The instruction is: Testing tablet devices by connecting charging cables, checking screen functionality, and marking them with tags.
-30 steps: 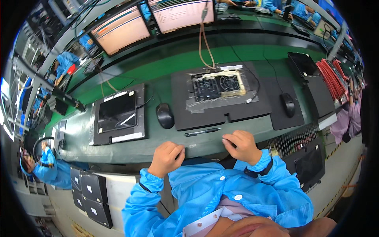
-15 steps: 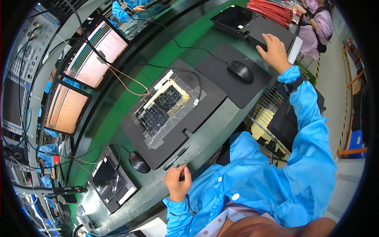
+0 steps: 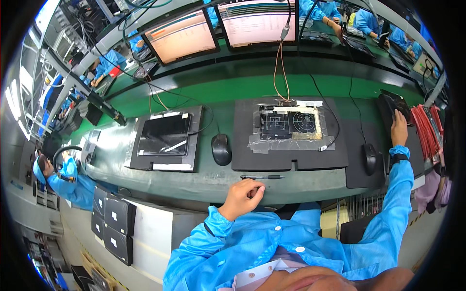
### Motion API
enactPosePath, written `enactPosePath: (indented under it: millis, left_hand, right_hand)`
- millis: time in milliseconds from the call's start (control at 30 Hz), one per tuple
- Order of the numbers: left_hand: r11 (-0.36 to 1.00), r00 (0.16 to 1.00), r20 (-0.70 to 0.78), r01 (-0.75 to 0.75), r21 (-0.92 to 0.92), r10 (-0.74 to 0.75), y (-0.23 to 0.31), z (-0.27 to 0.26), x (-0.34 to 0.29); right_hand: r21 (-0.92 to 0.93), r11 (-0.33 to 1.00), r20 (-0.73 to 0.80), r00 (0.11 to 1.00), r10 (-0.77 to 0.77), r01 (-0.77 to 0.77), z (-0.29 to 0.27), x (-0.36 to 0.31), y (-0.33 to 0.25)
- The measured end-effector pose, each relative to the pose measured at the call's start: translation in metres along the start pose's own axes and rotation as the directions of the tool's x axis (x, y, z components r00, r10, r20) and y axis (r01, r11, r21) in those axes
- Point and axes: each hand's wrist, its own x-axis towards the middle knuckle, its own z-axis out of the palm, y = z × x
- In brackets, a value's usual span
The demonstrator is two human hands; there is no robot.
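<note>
My left hand is loosely closed at the front edge of the bench, with nothing visible in its fingers. A black pen lies just beyond it. My right arm reaches far right. My right hand has its fingers stretched out over the near edge of a black tablet, apparently touching it; any grip underneath is hidden. In front of me, a taped fixture with a grid and a circular target sits on a black foam board. Another black tablet rests on a foam stand to the left.
One black mouse lies left of the foam board, another on a dark mat at right. Red packets are stacked beyond my right hand. Two monitors stand behind, with cables hanging down. Co-workers in blue sit around.
My view has turned, levelling the bench and bringing more of its left side into sight. My right hand has moved from the near end of the right foam to the black tablet. The left stays closed.
</note>
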Motion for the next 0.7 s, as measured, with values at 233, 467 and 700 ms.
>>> enactPosePath:
  millis: [233,467,700]
  left_hand:
    - [0.821,0.913,0.357,0.352,-0.45,-0.196,0.041,0.004,0.006]
    - [-0.231,0.798,0.594,0.6,-0.766,0.104,0.042,0.027,0.032]
    - [-0.024,0.708,0.385,0.462,-0.887,-0.592,0.01,-0.027,-0.045]
  right_hand:
    - [0.328,0.853,-0.274,0.905,-0.324,0.405,-0.174,-0.028,-0.051]
    - [0.464,0.217,-0.527,0.464,-0.712,0.859,-0.258,-0.123,-0.186]
    - [0.668,0.59,-0.27,0.887,-0.375,0.453,-0.189,-0.14,-0.224]
